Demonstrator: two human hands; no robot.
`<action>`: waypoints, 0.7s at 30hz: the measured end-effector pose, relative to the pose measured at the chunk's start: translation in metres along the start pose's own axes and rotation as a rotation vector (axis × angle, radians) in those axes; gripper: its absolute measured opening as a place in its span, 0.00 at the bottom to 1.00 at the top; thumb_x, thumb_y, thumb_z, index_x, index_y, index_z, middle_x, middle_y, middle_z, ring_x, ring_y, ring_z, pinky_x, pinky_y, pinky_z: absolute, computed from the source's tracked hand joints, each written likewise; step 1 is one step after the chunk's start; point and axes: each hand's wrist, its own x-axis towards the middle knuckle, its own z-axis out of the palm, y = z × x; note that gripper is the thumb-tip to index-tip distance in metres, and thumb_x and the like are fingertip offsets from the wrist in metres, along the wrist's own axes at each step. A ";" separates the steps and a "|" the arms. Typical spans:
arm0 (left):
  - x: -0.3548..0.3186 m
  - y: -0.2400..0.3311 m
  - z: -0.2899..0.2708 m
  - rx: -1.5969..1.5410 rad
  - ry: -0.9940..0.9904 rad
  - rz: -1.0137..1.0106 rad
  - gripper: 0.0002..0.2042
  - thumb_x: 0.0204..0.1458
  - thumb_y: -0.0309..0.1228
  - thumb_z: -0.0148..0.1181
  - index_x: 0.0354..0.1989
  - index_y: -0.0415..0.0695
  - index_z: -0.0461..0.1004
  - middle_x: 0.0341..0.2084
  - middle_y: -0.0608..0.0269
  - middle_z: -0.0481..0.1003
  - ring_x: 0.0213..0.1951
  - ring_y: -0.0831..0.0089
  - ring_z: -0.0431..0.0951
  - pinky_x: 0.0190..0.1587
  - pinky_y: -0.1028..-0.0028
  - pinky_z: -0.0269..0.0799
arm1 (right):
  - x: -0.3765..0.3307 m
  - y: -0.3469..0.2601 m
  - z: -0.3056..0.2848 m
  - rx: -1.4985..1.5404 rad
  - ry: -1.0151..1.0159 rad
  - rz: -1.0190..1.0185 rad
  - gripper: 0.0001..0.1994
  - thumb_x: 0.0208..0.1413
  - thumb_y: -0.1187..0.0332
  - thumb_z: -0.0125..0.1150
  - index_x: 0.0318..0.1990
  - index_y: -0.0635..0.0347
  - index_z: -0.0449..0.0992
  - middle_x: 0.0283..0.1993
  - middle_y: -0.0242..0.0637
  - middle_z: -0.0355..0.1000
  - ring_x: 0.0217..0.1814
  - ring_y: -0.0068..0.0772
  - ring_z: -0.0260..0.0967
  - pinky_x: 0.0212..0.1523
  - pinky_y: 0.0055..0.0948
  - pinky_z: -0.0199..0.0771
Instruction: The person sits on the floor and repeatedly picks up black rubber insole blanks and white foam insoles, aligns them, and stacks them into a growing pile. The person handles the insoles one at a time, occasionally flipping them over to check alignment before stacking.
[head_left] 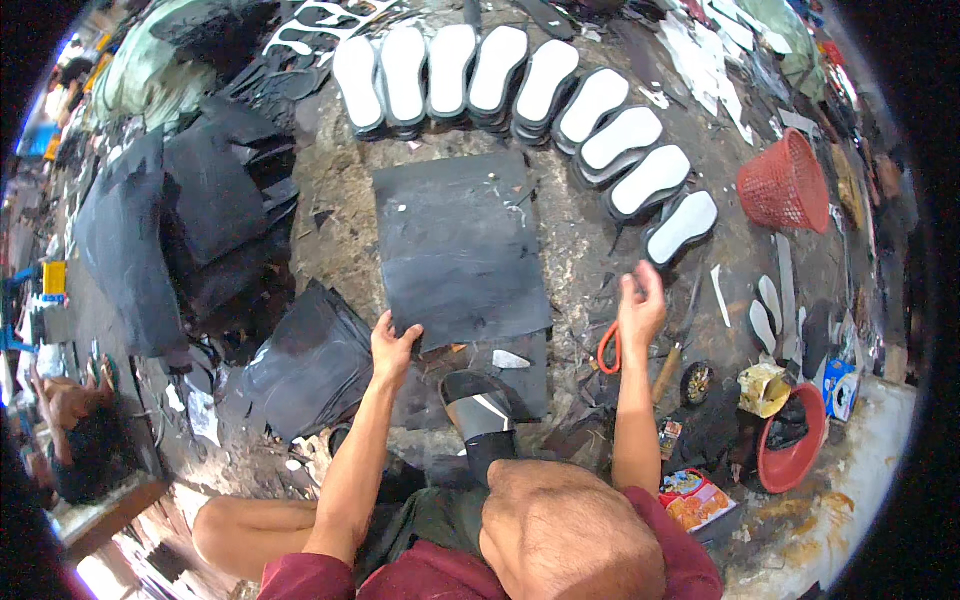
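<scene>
A large black sheet (460, 270) lies on the ground in front of me. My left hand (395, 348) is at its near left corner, thumb on top and fingers at the edge; what is beneath the fingers is hidden. To the right, my right hand (640, 308) is raised with fingers slightly curled and apart, nothing visible in them. Just beyond its fingertips is the nearest white-topped shoe sole (683, 228), at the end of a curved row of stacked soles (452, 70). An orange loop-shaped handle (609, 348) shows beside my right wrist.
Piles of black sheets (210, 190) fill the left, with another stack (310, 360) nearer. A red basket (783, 185) and red bucket (795, 440) stand right. My sandalled foot (478, 408) is below the sheet, near a pale scrap (511, 359). Another person's limbs (75, 405) show far left.
</scene>
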 end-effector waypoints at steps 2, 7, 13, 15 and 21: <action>0.003 -0.014 -0.006 -0.045 0.076 0.132 0.32 0.49 0.18 0.65 0.64 0.33 0.61 0.55 0.47 0.72 0.57 0.63 0.73 0.60 0.68 0.68 | 0.041 0.014 -0.002 -0.101 0.192 0.063 0.27 0.53 0.63 0.67 0.59 0.65 0.71 0.57 0.49 0.73 0.60 0.54 0.69 0.59 0.46 0.67; 0.006 -0.002 0.002 0.327 0.297 0.352 0.32 0.52 0.26 0.67 0.65 0.36 0.63 0.61 0.48 0.68 0.60 0.59 0.70 0.61 0.65 0.65 | 0.093 0.015 0.040 -0.474 0.306 0.169 0.52 0.40 0.51 0.77 0.71 0.60 0.53 0.68 0.61 0.58 0.70 0.61 0.56 0.67 0.51 0.59; -0.006 0.044 0.030 0.738 0.366 0.692 0.23 0.51 0.25 0.66 0.58 0.44 0.72 0.63 0.51 0.67 0.62 0.58 0.69 0.61 0.64 0.66 | 0.104 0.050 -0.012 -0.275 0.207 0.316 0.51 0.37 0.58 0.77 0.70 0.62 0.55 0.67 0.59 0.61 0.69 0.58 0.60 0.68 0.45 0.60; -0.005 0.052 0.033 0.659 0.250 0.696 0.21 0.52 0.25 0.66 0.56 0.44 0.74 0.62 0.52 0.68 0.62 0.58 0.70 0.59 0.64 0.68 | 0.091 0.052 -0.029 -0.175 0.283 0.171 0.44 0.41 0.61 0.73 0.68 0.62 0.59 0.63 0.58 0.65 0.67 0.55 0.63 0.68 0.44 0.60; -0.030 0.057 0.131 0.484 -0.297 0.569 0.19 0.52 0.28 0.65 0.54 0.46 0.75 0.58 0.51 0.71 0.60 0.55 0.72 0.58 0.62 0.70 | 0.034 0.038 -0.053 -0.374 0.099 0.211 0.40 0.43 0.62 0.71 0.66 0.57 0.62 0.64 0.54 0.64 0.67 0.56 0.61 0.66 0.47 0.61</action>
